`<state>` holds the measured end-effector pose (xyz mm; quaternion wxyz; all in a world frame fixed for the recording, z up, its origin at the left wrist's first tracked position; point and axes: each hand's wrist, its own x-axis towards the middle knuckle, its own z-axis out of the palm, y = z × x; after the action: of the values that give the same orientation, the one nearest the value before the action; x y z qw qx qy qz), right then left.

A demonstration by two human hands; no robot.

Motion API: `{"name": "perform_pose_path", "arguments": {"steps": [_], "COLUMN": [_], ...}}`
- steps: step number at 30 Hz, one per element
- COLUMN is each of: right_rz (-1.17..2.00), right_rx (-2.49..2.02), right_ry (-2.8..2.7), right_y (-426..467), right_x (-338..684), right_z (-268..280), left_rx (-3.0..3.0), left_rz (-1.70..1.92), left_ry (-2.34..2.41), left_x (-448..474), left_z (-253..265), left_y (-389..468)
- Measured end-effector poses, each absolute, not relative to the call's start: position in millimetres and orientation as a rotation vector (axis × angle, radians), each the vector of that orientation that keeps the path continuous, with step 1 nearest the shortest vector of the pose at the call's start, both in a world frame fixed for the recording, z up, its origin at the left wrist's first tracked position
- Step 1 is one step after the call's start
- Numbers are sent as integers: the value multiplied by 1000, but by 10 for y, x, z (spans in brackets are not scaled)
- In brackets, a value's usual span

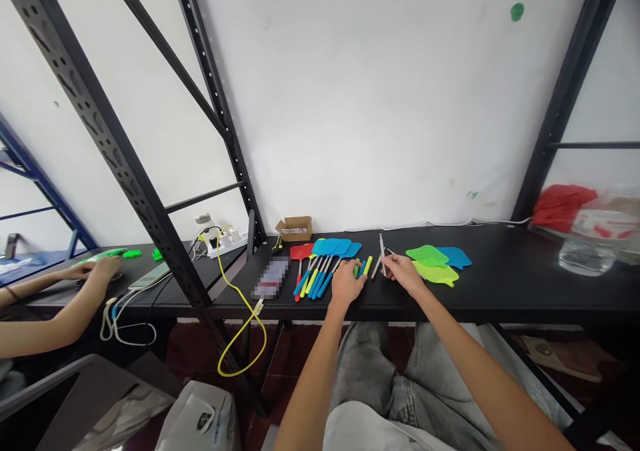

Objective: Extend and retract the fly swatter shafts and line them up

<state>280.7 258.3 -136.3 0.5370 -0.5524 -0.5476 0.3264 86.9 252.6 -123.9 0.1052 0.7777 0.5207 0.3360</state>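
My left hand lies low over a few loose handle grips, its fingers bent round a green one that they partly cover. Close beside that hand a yellow-green handle sticks out. Between finger and thumb my right hand pinches a thin silver metal rod, held nearly upright. Another thin rod lies just left of my right hand. Several fly swatters with blue heads and one with a red head lie side by side to the left. Loose green, yellow-green and blue swatter heads overlap on the right.
A small open cardboard box stands near the wall. A blurred phone lies left of the swatters, with a yellow cable hanging off the table edge. At far right is a clear plastic bottle. Another person's hands work at left.
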Motion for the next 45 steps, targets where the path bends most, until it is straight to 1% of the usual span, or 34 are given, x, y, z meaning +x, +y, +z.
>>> {"name": "perform_pose_path", "arguments": {"steps": [6, 12, 18, 27, 34, 41, 45], "right_rz": [735, 706, 759, 847, 788, 867, 889], "right_rx": [-1394, -1365, -1279, -1197, -1135, -1094, -1086], "right_ry": [-1415, -1509, -1615, -1459, -1264, -1171, -1141], "right_y": [2527, 2463, 2422, 2502, 2558, 2553, 2537], "right_x": [2783, 2769, 2753, 2774, 2804, 2808, 2807], "right_z": [-1302, -1236, -1194, -1279, -1357, -1329, -1322], "left_rx": [2290, 2298, 2300, 2324, 2208, 2122, 2155], "left_rz": [970, 884, 877, 856, 989, 1132, 1119], "left_ry": [1596, 1641, 1651, 1628, 1549, 1471, 1419], "left_x": [899, 883, 889, 883, 841, 825, 816], "left_z": [-1232, -1208, -1223, -1246, -1215, -1204, -1191], "left_y": [2530, 2540, 2556, 2566, 2540, 2520, 2494]}}
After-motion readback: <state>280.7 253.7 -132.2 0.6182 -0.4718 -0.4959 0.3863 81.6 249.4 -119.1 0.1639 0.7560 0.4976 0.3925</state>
